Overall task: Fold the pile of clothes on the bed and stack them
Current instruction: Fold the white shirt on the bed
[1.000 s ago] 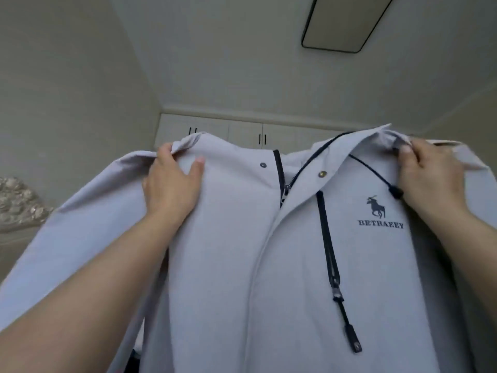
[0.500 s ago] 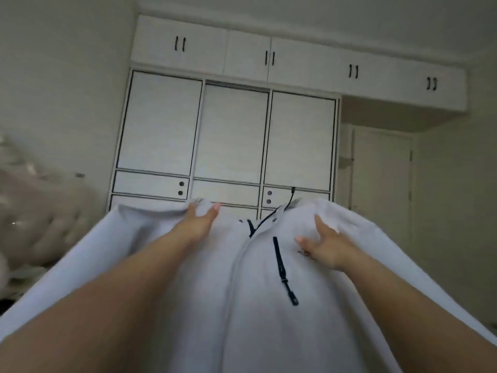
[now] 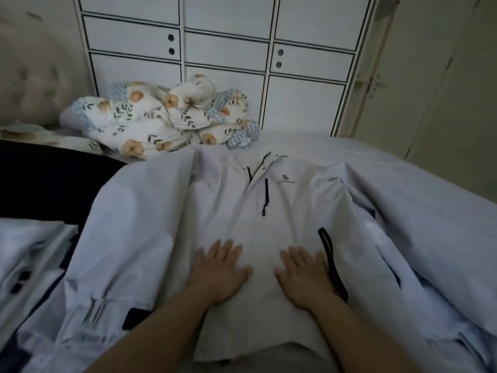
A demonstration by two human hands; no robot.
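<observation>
Lowered from mid-air, the jacket (image 3: 269, 211) now lies face-up on the bed (image 3: 403, 162), centre frame. Left hand (image 3: 217, 273) and right hand (image 3: 304, 275) press flat, grasping nothing; smooth outward before folding sleeves.

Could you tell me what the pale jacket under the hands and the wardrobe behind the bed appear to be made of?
The jacket looks like a thin, smooth woven synthetic, matte pale grey: it creases softly and has dark zippers. Both hands, left hand and right hand, lie flat on it. The wardrobe seems painted or laminated board, matte white with dark trim lines; which of the two, I cannot tell.
</observation>
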